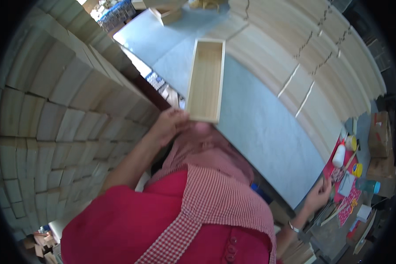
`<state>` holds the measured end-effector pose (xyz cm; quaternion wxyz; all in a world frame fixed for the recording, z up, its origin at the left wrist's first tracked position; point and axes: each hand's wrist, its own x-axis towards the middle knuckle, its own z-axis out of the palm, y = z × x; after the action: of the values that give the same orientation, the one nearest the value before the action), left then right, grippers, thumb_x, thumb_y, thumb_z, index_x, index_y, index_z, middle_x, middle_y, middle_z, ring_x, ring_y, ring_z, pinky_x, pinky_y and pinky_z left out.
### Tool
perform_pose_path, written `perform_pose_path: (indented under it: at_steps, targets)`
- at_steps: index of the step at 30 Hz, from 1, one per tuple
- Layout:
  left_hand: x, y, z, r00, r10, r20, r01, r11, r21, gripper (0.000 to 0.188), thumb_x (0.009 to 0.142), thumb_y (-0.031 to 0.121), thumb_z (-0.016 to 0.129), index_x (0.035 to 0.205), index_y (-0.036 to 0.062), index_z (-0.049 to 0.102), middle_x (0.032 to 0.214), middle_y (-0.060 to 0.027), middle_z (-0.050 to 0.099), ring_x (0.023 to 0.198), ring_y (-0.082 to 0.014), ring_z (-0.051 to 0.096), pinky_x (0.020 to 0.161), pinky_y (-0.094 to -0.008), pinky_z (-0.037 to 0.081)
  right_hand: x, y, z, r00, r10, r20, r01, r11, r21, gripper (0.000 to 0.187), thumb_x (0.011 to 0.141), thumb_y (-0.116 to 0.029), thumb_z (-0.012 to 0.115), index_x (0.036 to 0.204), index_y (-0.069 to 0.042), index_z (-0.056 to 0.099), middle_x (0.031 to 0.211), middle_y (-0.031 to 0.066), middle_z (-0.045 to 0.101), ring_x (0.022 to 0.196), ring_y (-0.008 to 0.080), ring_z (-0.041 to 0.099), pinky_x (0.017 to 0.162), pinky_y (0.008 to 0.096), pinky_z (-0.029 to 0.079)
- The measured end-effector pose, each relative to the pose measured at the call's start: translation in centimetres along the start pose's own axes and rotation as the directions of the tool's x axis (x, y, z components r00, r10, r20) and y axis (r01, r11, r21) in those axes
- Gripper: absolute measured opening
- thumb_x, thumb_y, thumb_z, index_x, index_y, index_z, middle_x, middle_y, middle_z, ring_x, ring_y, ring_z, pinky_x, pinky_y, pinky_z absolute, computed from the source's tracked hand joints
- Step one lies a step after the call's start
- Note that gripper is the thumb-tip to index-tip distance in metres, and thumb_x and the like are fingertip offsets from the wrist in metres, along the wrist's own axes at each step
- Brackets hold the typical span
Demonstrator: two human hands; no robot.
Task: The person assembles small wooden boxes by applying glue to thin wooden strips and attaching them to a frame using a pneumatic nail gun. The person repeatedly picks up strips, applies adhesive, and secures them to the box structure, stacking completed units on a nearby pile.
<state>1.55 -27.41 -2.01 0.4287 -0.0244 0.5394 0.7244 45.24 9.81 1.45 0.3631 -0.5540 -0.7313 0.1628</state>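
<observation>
A long, shallow wooden box (pixel 205 81), open at the top, lies lengthwise over the edge of the grey table. My left hand (pixel 170 124) grips its near left corner with bent fingers. Out to the right, my right hand (pixel 320 193) is beside the cluttered side surface, its fingers curled together. Whatever it may hold is too small to make out. Close to that hand are a white bottle (pixel 339 155), a yellow-lidded jar (pixel 357 170) and a light flat box (pixel 346 185).
Stacked wooden pieces (pixel 53 97) form a tall wall on my left. Rows of pale boards (pixel 286 53) cover the table's far right side. Another small wooden box (pixel 168 16) sits at the back of the grey table (pixel 259 127). Cardboard boxes (pixel 379 134) stand far right.
</observation>
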Motion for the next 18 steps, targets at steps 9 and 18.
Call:
perform_pose_path:
  at_steps: [9, 18]
  targets:
    - [-0.6, 1.8, 1.9, 0.988, -0.111, -0.107, 0.118, 0.991, 0.06, 0.062, 0.101, 0.055, 0.056, 0.13, 0.0002, 0.049, 0.119, -0.0128, 0.058, 0.107, -0.0216, 0.062, 0.093, -0.0395, 0.054, -6.9, -15.2, 11.1, 0.807, -0.384, 0.448, 0.153, 0.869, 0.47, 0.031, 0.092, -0.012, 0.07, 0.119, 0.002, 0.066, 0.106, 0.0124, 0.071, 0.091, 0.0218, 0.068, 0.082, 0.0341, 0.053]
    - [1.1, -3.1, 1.8, 0.966, 0.251, 0.059, -0.225, 0.709, 0.668, 0.05, 0.087, 0.014, 0.076, 0.133, 0.0038, 0.06, 0.107, -0.0059, 0.066, 0.091, -0.0121, 0.06, 0.081, -0.0302, 0.053, -13.4, -21.2, 17.2, 0.576, -0.556, 0.6, -0.109, 0.675, 0.73, 0.072, 0.092, -0.02, 0.073, 0.15, 0.006, 0.037, 0.138, 0.0242, 0.053, 0.118, 0.0341, 0.061, 0.098, 0.0415, 0.051]
